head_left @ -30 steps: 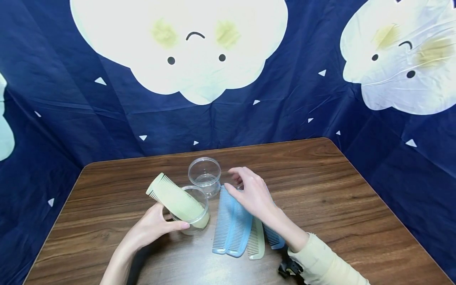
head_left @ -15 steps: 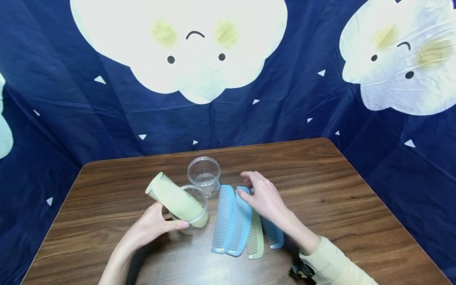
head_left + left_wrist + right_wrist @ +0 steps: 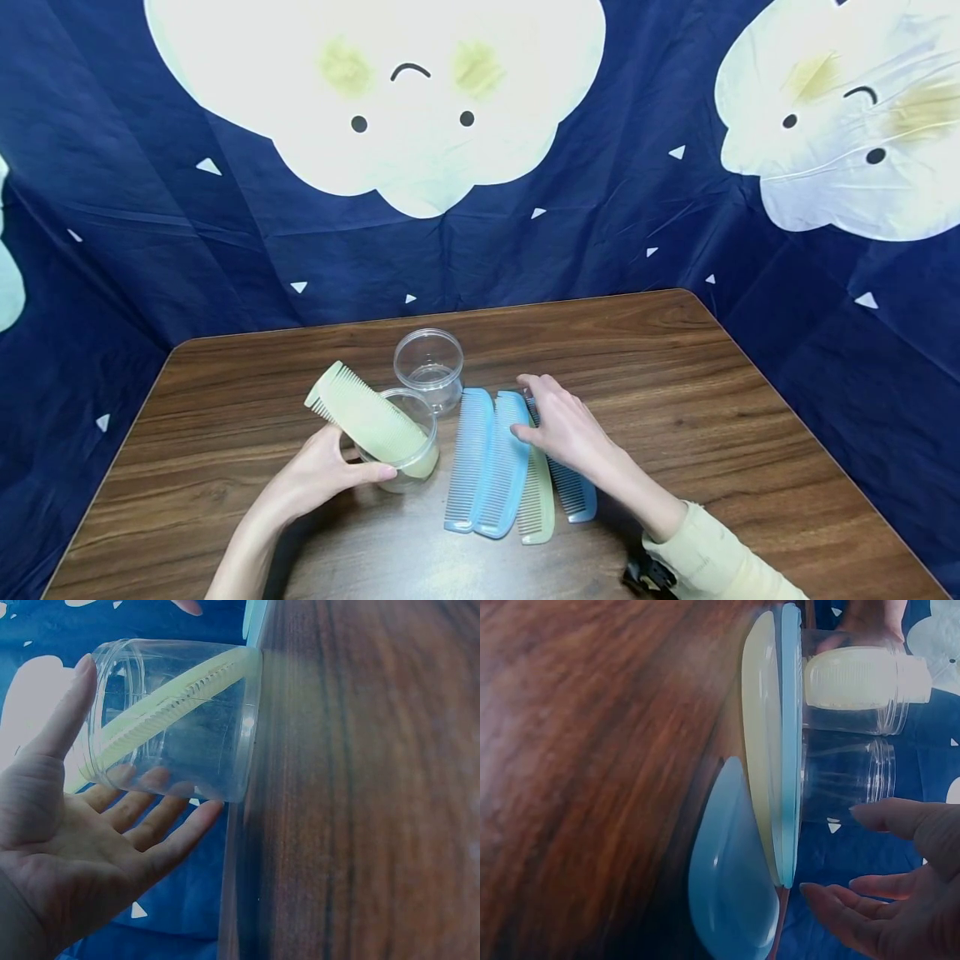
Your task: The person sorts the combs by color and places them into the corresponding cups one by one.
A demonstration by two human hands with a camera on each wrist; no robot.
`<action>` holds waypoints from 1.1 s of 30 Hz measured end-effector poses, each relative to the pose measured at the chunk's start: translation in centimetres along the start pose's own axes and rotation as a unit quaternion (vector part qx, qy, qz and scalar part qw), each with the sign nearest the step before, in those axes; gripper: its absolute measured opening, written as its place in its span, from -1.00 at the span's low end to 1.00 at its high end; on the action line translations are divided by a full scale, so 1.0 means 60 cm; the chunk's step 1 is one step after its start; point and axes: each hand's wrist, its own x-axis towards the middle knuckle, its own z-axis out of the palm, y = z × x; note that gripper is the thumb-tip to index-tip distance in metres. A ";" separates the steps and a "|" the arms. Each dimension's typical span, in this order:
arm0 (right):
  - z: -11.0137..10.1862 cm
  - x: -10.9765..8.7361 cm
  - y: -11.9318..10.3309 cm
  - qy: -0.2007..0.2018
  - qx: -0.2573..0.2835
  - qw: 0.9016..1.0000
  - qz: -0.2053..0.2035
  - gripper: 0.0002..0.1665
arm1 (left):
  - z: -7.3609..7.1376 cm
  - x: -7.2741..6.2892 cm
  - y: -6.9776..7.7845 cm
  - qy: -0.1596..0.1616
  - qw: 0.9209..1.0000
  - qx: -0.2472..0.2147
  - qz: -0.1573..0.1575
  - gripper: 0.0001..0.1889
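Note:
My left hand (image 3: 322,479) grips a clear plastic jar (image 3: 199,727), thumb at its rim and fingers along the far side. Inside leans a pale green comb (image 3: 367,417), its upper end sticking out past the rim to the left. My right hand (image 3: 570,429) hovers over the comb pile, fingers loosely bent and apart with nothing between them. Below it, two light blue combs (image 3: 504,471) lie side by side, overlapping a pale green comb (image 3: 537,504). Another blue comb (image 3: 576,493) lies to the right, its upper part hidden beneath the right hand.
A second clear jar (image 3: 431,385) stands upright just behind the gripped one, with nothing in it. The wooden table (image 3: 720,450) has its back edge against a dark blue cloth (image 3: 480,258) printed with white clouds.
My right hand has drawn back to the right and toward me, uncovering the tops of the light blue combs. My left hand and its jar stay in place.

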 end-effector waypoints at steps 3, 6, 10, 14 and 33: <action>0.000 -0.003 0.002 -0.022 -0.007 1.000 0.018 -0.15 | 0.000 0.000 0.001 -0.001 1.000 -0.003 0.005 -0.28; 0.001 -0.007 0.001 -0.044 -0.005 0.999 0.031 -0.10 | 0.000 0.001 0.001 -0.001 1.000 -0.005 0.006 -0.26; 0.004 -0.012 0.000 -0.065 -0.008 0.997 0.037 -0.06 | 0.002 0.002 0.000 0.000 1.000 -0.003 0.005 -0.21; 0.008 -0.015 0.000 -0.074 -0.012 0.997 0.036 -0.03 | 0.002 0.001 -0.001 0.001 1.000 0.000 0.001 -0.20; 0.008 -0.021 -0.003 -0.088 -0.032 0.995 0.022 0.08 | 0.002 0.001 -0.002 0.002 1.000 0.005 0.000 -0.24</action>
